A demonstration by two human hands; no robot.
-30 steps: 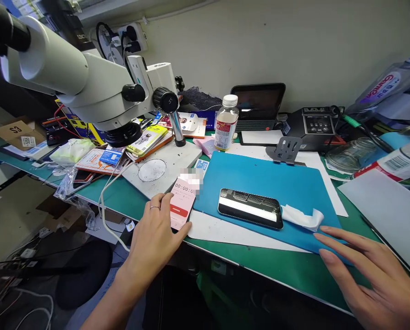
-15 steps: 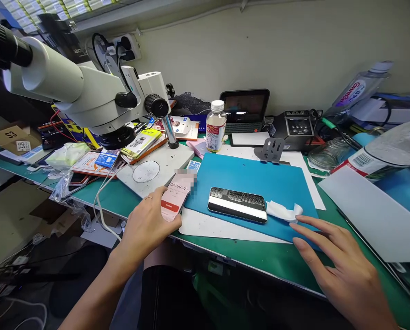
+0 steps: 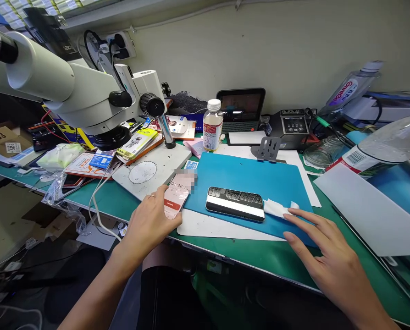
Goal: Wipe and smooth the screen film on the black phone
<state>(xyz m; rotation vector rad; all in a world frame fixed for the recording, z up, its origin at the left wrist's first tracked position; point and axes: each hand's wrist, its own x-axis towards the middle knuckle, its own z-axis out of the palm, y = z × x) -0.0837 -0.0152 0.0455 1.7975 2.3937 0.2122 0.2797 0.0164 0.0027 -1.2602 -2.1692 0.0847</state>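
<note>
My left hand [image 3: 154,215] grips a smartphone [image 3: 176,193] by its lower sides, thumb on one edge and fingers on the other; its lit screen has timer digits and a red bar. A second phone-shaped thing [image 3: 235,203], with a dark patterned and shiny silver surface, lies on the blue mat [image 3: 249,172], apart from both hands. Beside its right end is a crumpled white tissue [image 3: 275,208]. My right hand [image 3: 329,252] is open, fingers spread, the fingertips at the tissue's right end; whether they press on it I cannot tell.
A microscope [image 3: 88,98] on a white base [image 3: 122,176] stands at the left. Behind the mat are a capped bottle [image 3: 212,126], a tablet-like screen [image 3: 242,105] and a black control box [image 3: 292,130]. A large plastic bottle [image 3: 380,146] and a white panel [image 3: 370,206] lie at the right.
The view has shifted slightly, so most things sit a little further left. My left hand still holds the smartphone; my right hand stays open at the tissue.
</note>
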